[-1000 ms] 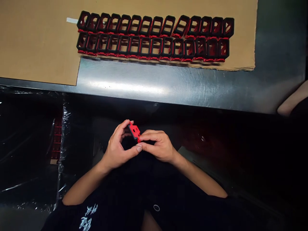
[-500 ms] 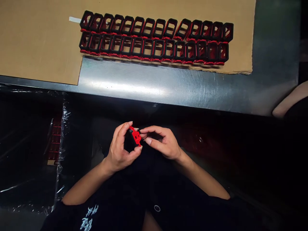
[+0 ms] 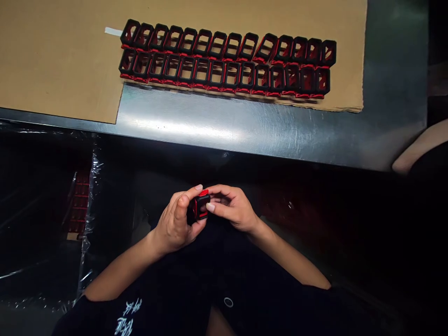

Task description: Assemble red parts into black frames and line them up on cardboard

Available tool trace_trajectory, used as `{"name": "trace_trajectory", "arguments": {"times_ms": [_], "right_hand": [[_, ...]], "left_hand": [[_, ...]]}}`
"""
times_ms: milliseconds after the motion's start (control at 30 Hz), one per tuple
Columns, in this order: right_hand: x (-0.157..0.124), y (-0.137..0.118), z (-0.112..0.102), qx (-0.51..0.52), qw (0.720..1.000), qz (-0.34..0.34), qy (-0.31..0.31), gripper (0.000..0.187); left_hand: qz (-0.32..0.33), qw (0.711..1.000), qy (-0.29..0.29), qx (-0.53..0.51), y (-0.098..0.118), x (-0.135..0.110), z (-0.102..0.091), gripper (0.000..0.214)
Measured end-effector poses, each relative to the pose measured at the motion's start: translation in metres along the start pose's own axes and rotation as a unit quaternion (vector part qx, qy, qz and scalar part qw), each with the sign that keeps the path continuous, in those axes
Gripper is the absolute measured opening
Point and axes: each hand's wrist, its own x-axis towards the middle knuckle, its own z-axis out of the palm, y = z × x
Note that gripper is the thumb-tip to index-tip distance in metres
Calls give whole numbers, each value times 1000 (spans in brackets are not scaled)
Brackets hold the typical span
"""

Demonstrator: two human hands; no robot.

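A small black-and-red plastic frame is held up over my lap, its black side now facing me and a red edge showing on top. My left hand grips it between the thumb below and a finger above, with another finger raised off it. My right hand is at its right side, the thumb tip on the black rim and the fingers curled behind, partly hidden. Two long rows of similar black-and-red frames stand on the cardboard beyond my hands.
The cardboard lies on a metal table whose front edge runs across in front of me. At left, clear plastic film hangs by a stack of dark red parts. Another person's arm rests at the table's right corner.
The frame has been turned in my hands, from its red slotted side to its black side. My right thumb has moved onto its rim. The view has shifted slightly.
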Motion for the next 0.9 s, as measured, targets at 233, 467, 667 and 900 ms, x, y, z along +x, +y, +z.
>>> {"name": "trace_trajectory", "arguments": {"times_ms": [233,467,667,900], "right_hand": [[7,5,4,161,977,136,4,37],[7,-8,8,67,993,92,18,32],[-2,-24,12,-101,994,31,34,27],[-4,-29,19,-138,989,35,30,12]], "left_hand": [[-205,972,-35,-108,14,9,-6,105],[-294,913,-42,-279,1,-2,-6,75],[-194,926,27,-322,-3,-18,-2,81],[-95,977,23,-190,-4,-20,-3,89]]}}
